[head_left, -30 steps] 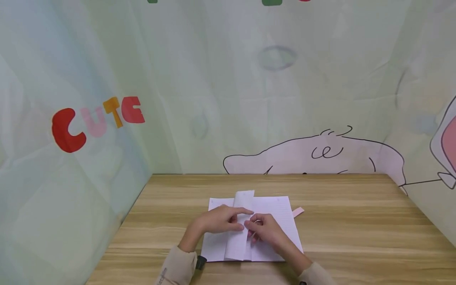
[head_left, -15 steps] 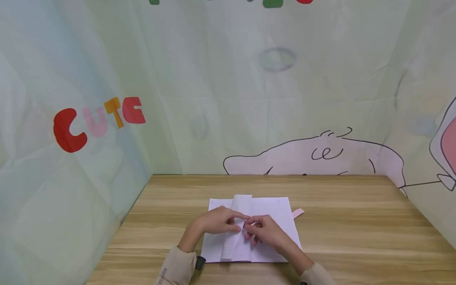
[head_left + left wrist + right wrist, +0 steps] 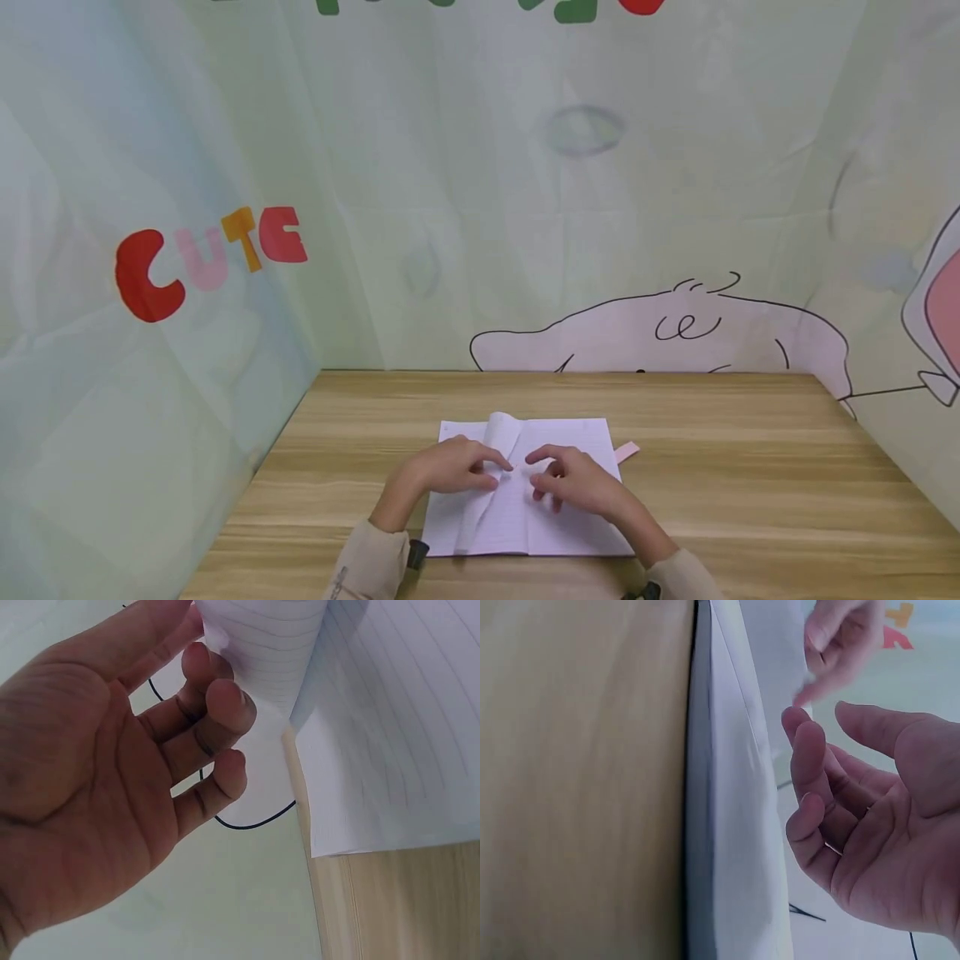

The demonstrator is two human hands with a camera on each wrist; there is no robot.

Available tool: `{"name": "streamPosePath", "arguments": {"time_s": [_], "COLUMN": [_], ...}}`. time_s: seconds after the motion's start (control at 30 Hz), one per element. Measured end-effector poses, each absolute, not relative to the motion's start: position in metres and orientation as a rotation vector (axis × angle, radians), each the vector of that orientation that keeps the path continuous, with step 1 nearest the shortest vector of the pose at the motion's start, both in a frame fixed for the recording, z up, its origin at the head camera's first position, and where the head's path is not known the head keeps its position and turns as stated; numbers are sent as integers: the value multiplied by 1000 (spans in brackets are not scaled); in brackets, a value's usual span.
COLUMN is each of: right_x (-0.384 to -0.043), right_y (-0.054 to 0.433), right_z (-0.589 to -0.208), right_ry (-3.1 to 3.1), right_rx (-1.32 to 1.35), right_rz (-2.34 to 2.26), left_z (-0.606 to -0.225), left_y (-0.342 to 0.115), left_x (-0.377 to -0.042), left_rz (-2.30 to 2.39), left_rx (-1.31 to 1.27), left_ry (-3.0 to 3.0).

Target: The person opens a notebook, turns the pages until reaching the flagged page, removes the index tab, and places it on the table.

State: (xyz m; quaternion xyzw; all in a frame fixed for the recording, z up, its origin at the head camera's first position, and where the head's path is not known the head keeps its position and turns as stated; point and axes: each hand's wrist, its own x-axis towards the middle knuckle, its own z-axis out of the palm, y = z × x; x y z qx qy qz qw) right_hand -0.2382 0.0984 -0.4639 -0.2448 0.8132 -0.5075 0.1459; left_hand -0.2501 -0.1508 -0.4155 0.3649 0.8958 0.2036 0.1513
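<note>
An open lined notebook (image 3: 570, 517) lies on the table, its white pages facing up. One of its pages (image 3: 501, 429) stands raised and curls over toward the left side. My left hand (image 3: 453, 467) is at this curled page, index finger stretched across it and thumb below. In the left wrist view the same page (image 3: 262, 645) bends beside the loosely bent fingers of the left hand (image 3: 112, 750). Above the right-hand page hovers my right hand (image 3: 577, 482), thumb and index finger apart, nothing between them. The right wrist view shows its relaxed fingers (image 3: 810, 757).
A pink strip (image 3: 627, 452) sticks out past the notebook's right edge. Wood-grain table (image 3: 735, 475) surrounds the notebook. Printed cloth walls (image 3: 420, 208) stand behind the table and along its left side.
The right hand has let go of the page edge and drawn away to the right. The raised page has curled farther left, and the left hand has shifted slightly left.
</note>
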Motion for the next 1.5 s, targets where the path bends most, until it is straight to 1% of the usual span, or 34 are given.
{"name": "streamPosePath", "arguments": {"time_s": [0.1,0.33,0.63,0.87,1.17,1.3,1.5], "right_x": [-240,-240,-244,-246,-250,-250,-247], "right_y": [107,127,148,162,164,162,163], "right_z": [-463,-457,-460,-456,-456,-456,-456], "right_ry": [2384,2480,2648,2642,2613,2618,2644], "right_rx": [-663,-470,-404,-333,-194,-179,-175], "right_rz": [-1430,-1320,-1159,-1052,-911,-880,-829], "left_z": [-416,-415,-412,-412,-412,-412,-413], "left_y": [-153,-159,-166,-172,-178,-182,-185], "left_x": [-250,-250,-250,-251,-252,-252,-252], "left_rz": [595,591,609,560,516,513,544], "left_rx": [1025,1015,946,897,796,718,672], "left_ry": [2572,2622,2629,2643,2673,2679,2673]}}
